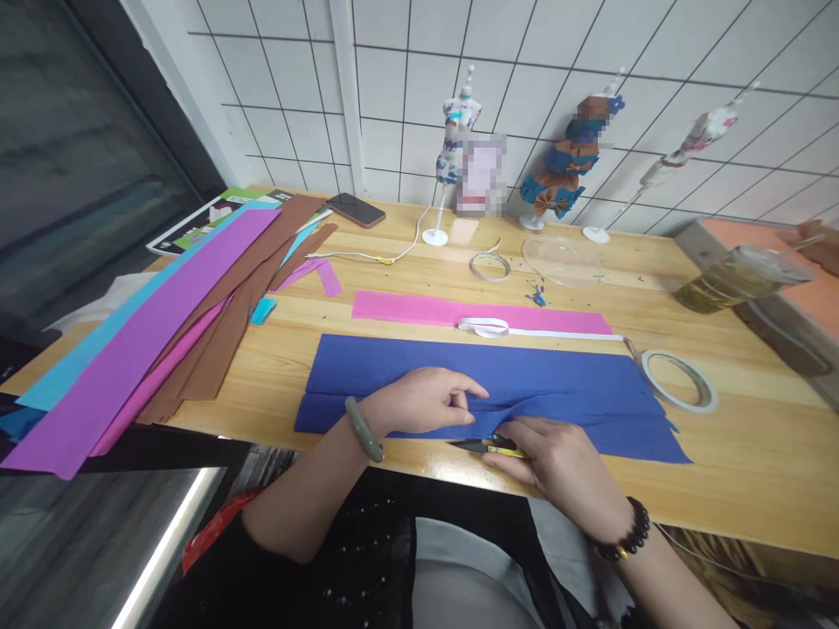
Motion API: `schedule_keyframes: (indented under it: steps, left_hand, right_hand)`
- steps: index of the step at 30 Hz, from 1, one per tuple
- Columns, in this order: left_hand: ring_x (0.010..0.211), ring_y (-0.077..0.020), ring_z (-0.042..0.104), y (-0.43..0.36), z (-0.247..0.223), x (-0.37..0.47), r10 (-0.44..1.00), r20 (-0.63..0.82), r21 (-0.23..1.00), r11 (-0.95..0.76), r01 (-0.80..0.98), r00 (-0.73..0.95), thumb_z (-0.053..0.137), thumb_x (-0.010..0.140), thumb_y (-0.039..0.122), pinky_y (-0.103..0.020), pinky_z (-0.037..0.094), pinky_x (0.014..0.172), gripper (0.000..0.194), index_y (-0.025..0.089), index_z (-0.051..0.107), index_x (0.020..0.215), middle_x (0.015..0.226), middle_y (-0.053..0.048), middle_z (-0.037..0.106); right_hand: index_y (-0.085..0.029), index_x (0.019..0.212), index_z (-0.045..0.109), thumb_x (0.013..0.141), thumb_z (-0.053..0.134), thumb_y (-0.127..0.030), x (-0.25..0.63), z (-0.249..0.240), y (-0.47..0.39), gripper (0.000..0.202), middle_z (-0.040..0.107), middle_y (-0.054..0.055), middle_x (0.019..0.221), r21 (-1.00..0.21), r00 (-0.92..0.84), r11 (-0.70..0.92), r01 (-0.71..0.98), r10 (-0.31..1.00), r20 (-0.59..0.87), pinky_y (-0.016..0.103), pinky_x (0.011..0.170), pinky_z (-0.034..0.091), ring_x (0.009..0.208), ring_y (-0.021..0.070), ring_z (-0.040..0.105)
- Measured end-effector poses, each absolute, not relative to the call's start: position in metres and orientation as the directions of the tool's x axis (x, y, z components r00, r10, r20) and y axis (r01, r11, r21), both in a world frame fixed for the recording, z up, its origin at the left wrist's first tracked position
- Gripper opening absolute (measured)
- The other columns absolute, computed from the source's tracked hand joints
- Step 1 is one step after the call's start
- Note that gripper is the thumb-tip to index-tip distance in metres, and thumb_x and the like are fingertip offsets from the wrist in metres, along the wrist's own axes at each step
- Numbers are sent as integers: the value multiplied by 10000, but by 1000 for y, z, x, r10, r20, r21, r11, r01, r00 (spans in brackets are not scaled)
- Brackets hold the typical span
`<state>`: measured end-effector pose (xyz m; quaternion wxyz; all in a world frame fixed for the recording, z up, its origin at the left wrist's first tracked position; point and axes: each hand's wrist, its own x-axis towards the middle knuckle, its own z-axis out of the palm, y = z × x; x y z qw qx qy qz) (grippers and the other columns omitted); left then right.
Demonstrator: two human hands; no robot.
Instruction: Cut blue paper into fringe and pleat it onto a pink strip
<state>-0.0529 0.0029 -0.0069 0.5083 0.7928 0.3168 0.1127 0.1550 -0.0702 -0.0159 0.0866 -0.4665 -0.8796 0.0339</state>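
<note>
Two layers of blue crepe paper (557, 367) lie along the front of the wooden table, with a raised wrinkle between my hands. My left hand (423, 399) rests on the paper, index finger stretched out and the other fingers loosely bent, holding nothing I can see. In my right hand (554, 450), at the paper's near edge, is a pair of scissors (488, 447) with dark blades pointing left. My palm and fingers hide part of their yellow and green handles. Behind the blue paper lies a pink strip (412, 307), crossed at its front by white tape (557, 333).
Purple, light blue and brown paper strips (216, 349) are piled at left, near a phone (356, 210). A tape roll (680, 382) lies at right, a smaller roll (490, 266) behind. Small dress forms (459, 131) line the wall; a drink cup (734, 275) stands right.
</note>
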Motion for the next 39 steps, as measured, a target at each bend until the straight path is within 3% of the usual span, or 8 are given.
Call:
schedule_keyframes:
  steps: [16,34,39]
  left_hand:
    - [655,-109,523,3,-6,-53,618,-132,867,-307,393,775,549,760,270,-221,358,601,388,177,570,1137,749,1,635]
    - [655,-101,525,4,-9,-53,618,-126,874,-300,381,776,549,757,259,-211,363,598,391,180,567,1140,750,6,634]
    - [667,-107,536,2,-6,-53,627,-139,859,-308,409,766,559,760,274,-215,370,616,378,187,578,1127,771,1,649]
  right_hand:
    - [-194,704,577,874,402,-498,155,-17,-73,390,623,20,626,-178,-533,548,818,837,123,230,530,358,565,135,591]
    - [-190,669,573,879,384,-503,152,-20,-70,422,604,17,596,-139,-547,554,821,832,88,244,525,341,554,142,578]
    - [-192,749,595,872,401,-501,157,-17,-75,385,635,32,652,-155,-548,550,820,834,60,240,531,374,604,157,612]
